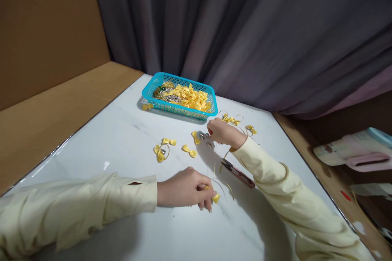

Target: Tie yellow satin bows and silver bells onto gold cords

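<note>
Between the fingers and thumb of my left hand (pixel 188 187) is a small yellow ribbon bow (pixel 216 198), partly covered by the fingers. A thin gold wire (pixel 230 191) curves out beside it. Farther up the table, my right hand (pixel 223 132) is closed with its fingertips pinched down next to several small silver bells (pixel 209 145). Whatever those fingertips hold, if anything, is hidden. Just left of the bells lies a loose yellow bow (pixel 196 137), with another bow (pixel 190 151) a little nearer to me. Under my right forearm rests a dark-bladed cutting tool (pixel 237 173) with pinkish handles.
A blue plastic basket (pixel 180 110) at the back holds yellow bows, silver bells and a bundle of gold wire. Bows with wire rings (pixel 160 154) lie left of centre, others (pixel 251 129) at the right. A grey curtain (pixel 245 40) hangs behind the white table (pixel 122 138).
</note>
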Motion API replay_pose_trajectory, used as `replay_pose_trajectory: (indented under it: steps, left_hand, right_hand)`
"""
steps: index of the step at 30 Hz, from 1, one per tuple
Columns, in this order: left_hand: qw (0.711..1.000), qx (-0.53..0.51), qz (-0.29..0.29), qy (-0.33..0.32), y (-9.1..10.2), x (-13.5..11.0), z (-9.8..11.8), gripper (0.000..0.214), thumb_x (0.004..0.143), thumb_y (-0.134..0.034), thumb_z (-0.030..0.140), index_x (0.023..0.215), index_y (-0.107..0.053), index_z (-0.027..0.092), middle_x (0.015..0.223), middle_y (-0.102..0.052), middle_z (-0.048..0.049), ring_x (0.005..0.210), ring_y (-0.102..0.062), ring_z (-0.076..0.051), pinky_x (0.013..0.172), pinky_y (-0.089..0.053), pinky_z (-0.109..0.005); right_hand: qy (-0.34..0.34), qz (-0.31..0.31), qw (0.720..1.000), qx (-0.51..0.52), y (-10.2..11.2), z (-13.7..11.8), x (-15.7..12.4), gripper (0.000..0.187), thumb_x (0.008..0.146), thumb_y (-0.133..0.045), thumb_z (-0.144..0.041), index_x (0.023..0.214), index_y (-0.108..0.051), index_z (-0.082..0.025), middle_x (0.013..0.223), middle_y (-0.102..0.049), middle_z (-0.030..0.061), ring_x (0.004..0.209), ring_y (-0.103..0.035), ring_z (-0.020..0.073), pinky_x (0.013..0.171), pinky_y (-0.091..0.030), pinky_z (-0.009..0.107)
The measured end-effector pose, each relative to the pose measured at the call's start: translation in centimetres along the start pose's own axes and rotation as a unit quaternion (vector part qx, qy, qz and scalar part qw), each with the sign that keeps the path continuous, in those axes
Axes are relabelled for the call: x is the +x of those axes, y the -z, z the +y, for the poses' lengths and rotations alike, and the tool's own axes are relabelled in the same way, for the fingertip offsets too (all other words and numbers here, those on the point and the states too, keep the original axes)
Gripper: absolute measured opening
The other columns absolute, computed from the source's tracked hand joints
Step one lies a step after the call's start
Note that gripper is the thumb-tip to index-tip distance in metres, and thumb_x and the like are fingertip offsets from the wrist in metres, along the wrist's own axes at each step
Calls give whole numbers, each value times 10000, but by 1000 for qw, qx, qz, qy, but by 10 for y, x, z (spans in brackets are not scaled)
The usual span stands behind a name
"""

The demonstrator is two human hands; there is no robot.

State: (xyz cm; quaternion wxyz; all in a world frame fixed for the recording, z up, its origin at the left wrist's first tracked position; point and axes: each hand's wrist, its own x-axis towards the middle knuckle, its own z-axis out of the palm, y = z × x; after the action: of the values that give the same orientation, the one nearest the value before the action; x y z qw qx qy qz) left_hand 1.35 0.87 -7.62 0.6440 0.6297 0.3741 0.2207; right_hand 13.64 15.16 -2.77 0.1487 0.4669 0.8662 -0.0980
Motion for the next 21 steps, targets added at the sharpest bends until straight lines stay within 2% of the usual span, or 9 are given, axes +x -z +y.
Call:
replay_pose_trajectory:
  steps: [5, 11, 14, 16, 18, 21]
  left_hand:
    - [1000, -5, 1, 2, 0, 0, 1, 230, 814, -510, 280, 704, -626, 114, 697, -708, -91, 560, -621, -126, 553, -490, -211]
    - [1000, -6, -1, -1, 0, 0, 1, 224, 807, -514, 271, 692, -627, 115, 680, -704, -87, 553, -615, -119, 544, -482, -198]
    - [1000, -12, -3, -7, 1, 0, 0, 224, 801, -519, 282, 694, -625, 116, 679, -701, -81, 555, -609, -119, 558, -487, -210]
    - [1000, -14, -1, -3, 1, 1, 0, 221, 799, -520, 289, 696, -615, 119, 681, -697, -76, 522, -583, -106, 517, -466, -198]
    - [999, -27, 11, 15, 1, 1, -1, 211, 795, -527, 308, 701, -587, 128, 672, -685, -61, 467, -539, -88, 436, -421, -178]
    - [996, -70, 41, 40, 2, 2, -1, 206, 782, -547, 344, 711, -495, 158, 622, -647, -19, 382, -472, -74, 330, -346, -163]
  right_hand:
    - [-45, -83, 995, 20, 3, -3, 3, 299, 883, -517, -296, 1139, -525, -143, 1128, -556, 85, 943, -579, 189, 789, -497, 384]
    - [-28, -106, 990, 87, 2, -2, 8, 299, 884, -514, -290, 1148, -516, -150, 1124, -558, 79, 934, -582, 186, 783, -499, 384]
    - [-14, -115, 983, 139, 0, 5, 10, 254, 889, -508, -292, 1089, -545, -140, 1052, -585, 62, 866, -595, 158, 740, -511, 347]
    - [-12, -107, 977, 187, -2, 10, 10, 191, 873, -532, -281, 965, -584, -122, 876, -617, 33, 699, -596, 116, 623, -511, 277]
    - [-10, -80, 965, 250, -3, 15, 6, 132, 822, -588, -249, 798, -589, -119, 629, -584, -12, 482, -520, 80, 466, -447, 216]
    - [1, -9, 927, 375, -3, 22, -5, 129, 758, -616, -238, 705, -535, -153, 471, -512, -45, 364, -429, 67, 370, -349, 198]
